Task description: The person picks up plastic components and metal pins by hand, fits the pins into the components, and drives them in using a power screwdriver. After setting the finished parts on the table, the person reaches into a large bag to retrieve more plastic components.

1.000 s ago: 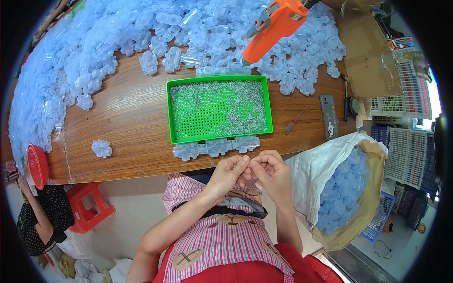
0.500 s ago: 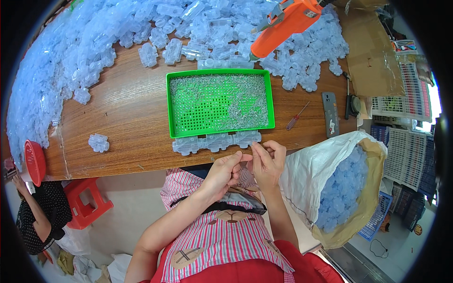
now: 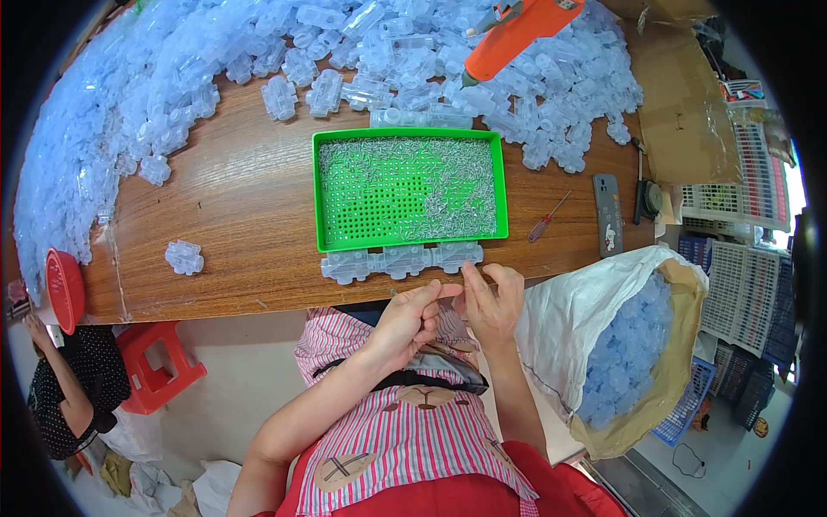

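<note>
My left hand [image 3: 407,322] is closed at the table's front edge, thumb and index finger pressed together and pointing at my right hand. Whatever lies in it is hidden. Bent in a pinch, my right hand [image 3: 493,307] has its fingertips just below the rightmost of three clear plastic housings [image 3: 457,255]; anything between them is too small to make out. The housings stand in a row against the front wall of a green tray [image 3: 317,194]. Small silver screws [image 3: 461,194] lie over the tray's perforated bottom, thickest at its right side.
An orange electric screwdriver [image 3: 517,39] hangs above a large heap of clear housings [image 3: 198,52]. A small screwdriver [image 3: 550,217] and a phone [image 3: 607,215] lie to the right. A sack [image 3: 560,319] of clear parts stands beside me. Far left are a red bowl [image 3: 65,291] and another person's arm [image 3: 65,379].
The orange screwdriver has swung slightly up and away. My right fingers have shifted a little, still close to my left fingertips. The whole view has moved slightly.
</note>
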A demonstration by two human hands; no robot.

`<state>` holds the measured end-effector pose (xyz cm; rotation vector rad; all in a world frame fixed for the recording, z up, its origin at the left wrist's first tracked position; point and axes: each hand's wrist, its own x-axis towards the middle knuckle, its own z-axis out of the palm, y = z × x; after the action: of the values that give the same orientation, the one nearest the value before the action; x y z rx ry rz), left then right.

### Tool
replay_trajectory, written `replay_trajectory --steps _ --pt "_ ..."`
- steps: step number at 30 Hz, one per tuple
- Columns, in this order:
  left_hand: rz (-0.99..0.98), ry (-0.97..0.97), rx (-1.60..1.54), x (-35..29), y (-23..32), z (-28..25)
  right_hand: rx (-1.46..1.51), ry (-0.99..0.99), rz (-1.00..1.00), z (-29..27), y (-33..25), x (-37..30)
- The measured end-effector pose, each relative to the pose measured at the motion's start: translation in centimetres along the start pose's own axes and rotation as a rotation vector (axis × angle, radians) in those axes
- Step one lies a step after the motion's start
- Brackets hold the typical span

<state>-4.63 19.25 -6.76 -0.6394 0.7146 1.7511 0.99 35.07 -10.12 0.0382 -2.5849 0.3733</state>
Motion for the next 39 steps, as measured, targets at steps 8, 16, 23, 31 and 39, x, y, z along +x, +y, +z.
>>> replay_trajectory --steps 8,16,23,31,39 --pt "-0.008 -0.045 -0.022 0.2 0.0 -0.8 -0.005 0.017 -0.029 0.4 -0.2 0.0" --pt "0.165 -0.058 -0.11 0.1 -0.2 -0.6 0.333 0.131 0.444 -1.4 -2.0 1.4" --pt "0.127 -0.319 -0.353 -0.7 1.0 0.7 0.32 -0.158 0.239 -5.8 -5.1 3.3" --pt "0.167 -0.375 -0.307 -1.1 0.8 1.0 0.17 -0.204 0.048 -5.3 -5.5 3.4" --pt "0.147 -0.442 -0.333 -0.8 1.0 0.3 0.207 -0.256 0.124 -4.5 -5.7 3.7"
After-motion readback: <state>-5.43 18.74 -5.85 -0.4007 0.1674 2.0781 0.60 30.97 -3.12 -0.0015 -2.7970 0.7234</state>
